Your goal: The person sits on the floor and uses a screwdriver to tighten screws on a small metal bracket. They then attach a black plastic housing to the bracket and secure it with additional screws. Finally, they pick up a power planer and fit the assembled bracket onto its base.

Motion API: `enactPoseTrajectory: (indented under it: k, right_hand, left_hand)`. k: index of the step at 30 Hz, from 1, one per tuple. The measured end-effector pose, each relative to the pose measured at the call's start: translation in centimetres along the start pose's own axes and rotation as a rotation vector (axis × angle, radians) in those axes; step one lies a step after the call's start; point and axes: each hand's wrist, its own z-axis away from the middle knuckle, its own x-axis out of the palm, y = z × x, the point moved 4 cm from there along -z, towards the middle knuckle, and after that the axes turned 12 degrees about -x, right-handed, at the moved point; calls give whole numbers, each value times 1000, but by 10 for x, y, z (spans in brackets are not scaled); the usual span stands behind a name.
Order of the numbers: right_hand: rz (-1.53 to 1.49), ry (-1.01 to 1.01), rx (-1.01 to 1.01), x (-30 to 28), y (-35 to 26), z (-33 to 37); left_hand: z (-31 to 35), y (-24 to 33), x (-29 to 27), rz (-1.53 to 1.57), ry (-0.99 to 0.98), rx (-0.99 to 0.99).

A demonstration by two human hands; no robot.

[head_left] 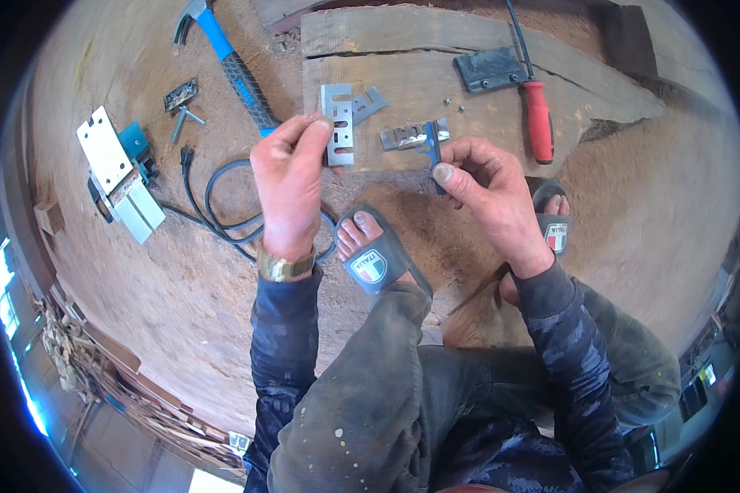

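Note:
A flat slotted planer blade, bright metal, is pinched upright between the thumb and finger of my left hand. My right hand grips a narrow dark metal bar, seen nearly edge-on, so its full shape is hidden. Just behind that bar a slotted metal plate lies on the wooden plank. Another grey metal piece rests on the plank, partly covered by the blade. Farther right are two small bolts, a dark rectangular block and a red-handled screwdriver.
At the left an electric planer lies on the dusty ground, its black cord looping toward my sandalled feet. A blue-handled claw hammer leans by the plank. Near it sit a small dark metal part and bolts.

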Motion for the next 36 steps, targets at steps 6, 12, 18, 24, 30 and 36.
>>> enactPoseTrajectory:
  k: [6,12,18,24,30,36]
  right_hand:
    - [-129,-20,-80,13,-27,0]
    - [53,-34,-43,7,-38,-2]
    - [150,-69,-87,5,-38,3]
    - [109,-83,-81,4,-37,4]
    - [61,-85,-49,5,-41,6]
    - [-21,-75,2,6,-37,7]
  left_hand:
    - [44,1,22,356,-143,-166]
    - [55,3,38,281,-204,-145]
    - [59,4,38,255,-277,-137]
    - [63,6,42,285,-312,-154]
    - [62,5,39,246,-318,-212]
    - [62,0,39,311,-309,-200]
